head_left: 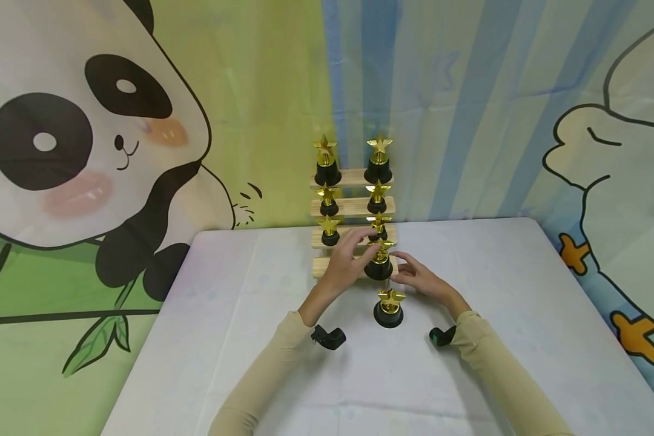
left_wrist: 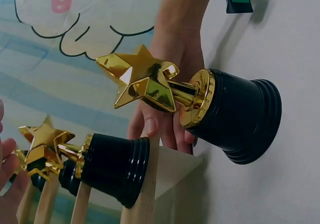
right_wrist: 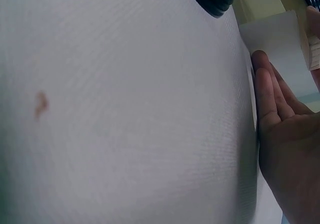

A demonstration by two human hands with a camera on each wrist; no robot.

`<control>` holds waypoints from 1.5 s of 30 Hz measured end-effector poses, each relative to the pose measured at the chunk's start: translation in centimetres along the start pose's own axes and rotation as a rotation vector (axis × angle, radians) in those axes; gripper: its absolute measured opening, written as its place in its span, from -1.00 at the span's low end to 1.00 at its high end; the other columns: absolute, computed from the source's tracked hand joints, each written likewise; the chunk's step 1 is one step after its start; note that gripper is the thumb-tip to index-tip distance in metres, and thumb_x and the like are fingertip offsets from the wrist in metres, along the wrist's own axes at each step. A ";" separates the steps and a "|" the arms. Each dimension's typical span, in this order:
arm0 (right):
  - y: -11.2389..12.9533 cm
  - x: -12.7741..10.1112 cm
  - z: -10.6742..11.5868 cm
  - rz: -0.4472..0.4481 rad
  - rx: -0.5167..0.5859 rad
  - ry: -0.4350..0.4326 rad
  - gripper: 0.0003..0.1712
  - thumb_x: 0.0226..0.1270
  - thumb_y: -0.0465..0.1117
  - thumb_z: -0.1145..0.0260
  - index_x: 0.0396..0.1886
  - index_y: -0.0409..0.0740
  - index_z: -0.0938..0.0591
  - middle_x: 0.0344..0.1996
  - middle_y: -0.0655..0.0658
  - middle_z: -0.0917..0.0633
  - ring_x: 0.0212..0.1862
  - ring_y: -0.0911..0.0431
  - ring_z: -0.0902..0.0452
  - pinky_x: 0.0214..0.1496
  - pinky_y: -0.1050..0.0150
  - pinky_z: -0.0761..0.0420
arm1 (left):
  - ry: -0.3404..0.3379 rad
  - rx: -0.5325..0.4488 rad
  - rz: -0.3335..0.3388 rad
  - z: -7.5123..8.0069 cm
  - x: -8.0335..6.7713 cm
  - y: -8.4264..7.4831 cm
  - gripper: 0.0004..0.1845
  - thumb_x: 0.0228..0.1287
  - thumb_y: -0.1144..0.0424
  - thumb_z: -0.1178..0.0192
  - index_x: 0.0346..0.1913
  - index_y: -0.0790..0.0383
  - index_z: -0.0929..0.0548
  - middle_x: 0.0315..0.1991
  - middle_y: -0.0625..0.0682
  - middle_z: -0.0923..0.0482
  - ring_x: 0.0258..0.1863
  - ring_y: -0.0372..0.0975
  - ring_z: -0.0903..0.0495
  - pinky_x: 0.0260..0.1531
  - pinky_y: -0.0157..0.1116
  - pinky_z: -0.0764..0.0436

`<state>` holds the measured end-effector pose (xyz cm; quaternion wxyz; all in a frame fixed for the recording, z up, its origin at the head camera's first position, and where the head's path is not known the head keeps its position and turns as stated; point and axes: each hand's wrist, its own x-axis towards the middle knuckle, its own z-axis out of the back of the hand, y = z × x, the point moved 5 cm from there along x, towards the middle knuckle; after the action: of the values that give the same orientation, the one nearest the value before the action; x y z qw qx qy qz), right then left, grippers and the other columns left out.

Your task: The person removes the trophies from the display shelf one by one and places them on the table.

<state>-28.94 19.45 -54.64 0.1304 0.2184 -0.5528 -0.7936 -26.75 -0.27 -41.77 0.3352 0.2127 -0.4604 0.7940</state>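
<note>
My left hand (head_left: 344,264) reaches over the lowest step of a wooden stepped stand (head_left: 321,267). Its thumb and fingers are spread near the star of a gold star trophy (head_left: 378,268) with a black base on that step; contact is unclear. At the stand's right side, my right hand (head_left: 422,280) rests with straight fingers along the white side panel (right_wrist: 280,39), its thumb at the step's edge. Another star trophy (head_left: 389,310) stands upright on the table in front, apart from both hands. The left wrist view shows this trophy (left_wrist: 235,114) close up.
Higher steps bear several more star trophies in two columns, such as one at top left (head_left: 327,163) and one at top right (head_left: 378,163). A white cloth covers the table (head_left: 240,303). Behind the table hangs a printed curtain (head_left: 272,109). Black devices sit at both wrists.
</note>
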 end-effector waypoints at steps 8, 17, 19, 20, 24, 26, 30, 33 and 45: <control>-0.2 0.4 -0.3 -0.009 -0.004 0.003 -0.16 0.38 0.08 -0.24 0.53 0.20 -0.05 0.36 -0.37 -0.37 0.40 -0.24 -0.28 0.38 -0.24 -0.32 | 0.089 0.039 0.037 -1.5 0.6 0.7 -0.65 0.32 0.20 -0.26 0.09 0.28 -0.59 0.03 0.06 -0.63 0.04 -0.19 -0.59 0.09 -0.35 -0.60; 0.0 0.8 -0.7 -0.018 0.004 0.014 -0.14 0.37 0.09 -0.26 0.53 0.20 -0.04 0.36 -0.35 -0.37 0.40 -0.22 -0.28 0.40 -0.25 -0.30 | 0.062 0.020 0.048 -1.6 0.0 2.0 -0.71 0.36 0.19 -0.20 0.07 0.22 -0.60 -0.05 0.04 -0.66 -0.06 -0.23 -0.63 -0.01 -0.41 -0.64; 0.1 0.7 -0.6 -0.014 0.001 0.012 -0.13 0.37 0.09 -0.26 0.54 0.18 -0.03 0.36 -0.36 -0.38 0.40 -0.22 -0.29 0.39 -0.24 -0.32 | 0.058 0.017 0.040 -1.6 0.0 2.0 -0.71 0.36 0.19 -0.20 0.07 0.22 -0.60 -0.04 0.05 -0.66 -0.04 -0.22 -0.63 0.01 -0.41 -0.63; 0.2 0.7 -0.6 -0.009 -0.002 0.011 -0.13 0.37 0.09 -0.25 0.54 0.16 -0.03 0.36 -0.36 -0.38 0.40 -0.23 -0.29 0.39 -0.23 -0.32 | 0.055 0.015 0.035 -1.7 0.0 1.9 -0.71 0.36 0.20 -0.20 0.07 0.22 -0.61 -0.04 0.05 -0.66 -0.04 -0.22 -0.64 0.00 -0.41 -0.64; 0.4 0.5 -0.5 -0.003 0.002 0.003 -0.13 0.37 0.09 -0.25 0.54 0.16 -0.03 0.37 -0.37 -0.36 0.41 -0.23 -0.26 0.39 -0.23 -0.32 | 0.047 -0.001 0.025 -1.7 0.1 1.7 -0.71 0.35 0.23 -0.22 0.07 0.23 -0.61 -0.04 0.07 -0.67 -0.04 -0.20 -0.65 -0.02 -0.42 -0.65; 0.4 0.4 -0.5 0.000 0.000 0.001 -0.14 0.37 0.09 -0.25 0.53 0.17 -0.03 0.37 -0.37 -0.35 0.42 -0.23 -0.25 0.39 -0.23 -0.32 | 0.044 -0.022 0.026 -1.8 0.1 1.7 -0.71 0.34 0.24 -0.22 0.07 0.25 -0.61 -0.05 0.08 -0.67 -0.05 -0.19 -0.66 -0.07 -0.44 -0.66; 0.4 0.4 -0.3 0.000 -0.006 -0.005 -0.15 0.38 0.09 -0.24 0.53 0.20 -0.04 0.36 -0.37 -0.37 0.40 -0.23 -0.28 0.38 -0.23 -0.32 | 0.044 -0.048 0.026 -1.9 0.2 1.6 -0.71 0.34 0.26 -0.22 0.07 0.28 -0.61 -0.05 0.10 -0.66 -0.06 -0.17 -0.66 -0.12 -0.46 -0.67; 0.3 0.3 -0.3 -0.002 0.003 -0.006 -0.16 0.38 0.07 -0.24 0.53 0.19 -0.04 0.34 -0.37 -0.39 0.38 -0.23 -0.31 0.38 -0.23 -0.33 | 0.040 -0.049 0.020 -1.9 0.1 1.7 -0.71 0.34 0.26 -0.22 0.07 0.29 -0.61 -0.03 0.10 -0.66 -0.03 -0.17 -0.66 -0.08 -0.43 -0.67; 0.1 -0.2 -0.3 0.004 0.035 0.007 -0.19 0.41 0.04 -0.22 0.52 0.17 -0.05 0.31 -0.35 -0.44 0.35 -0.21 -0.36 0.39 -0.21 -0.32 | -0.009 -0.042 -0.017 -0.5 -1.2 2.1 -0.70 0.38 0.24 -0.18 0.08 0.29 -0.60 0.00 0.09 -0.65 -0.01 -0.18 -0.63 -0.04 -0.37 -0.66</control>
<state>-28.66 19.29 -54.58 0.1302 0.2223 -0.5664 -0.7828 -27.50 -0.99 -44.07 0.3443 0.2129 -0.4765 0.7804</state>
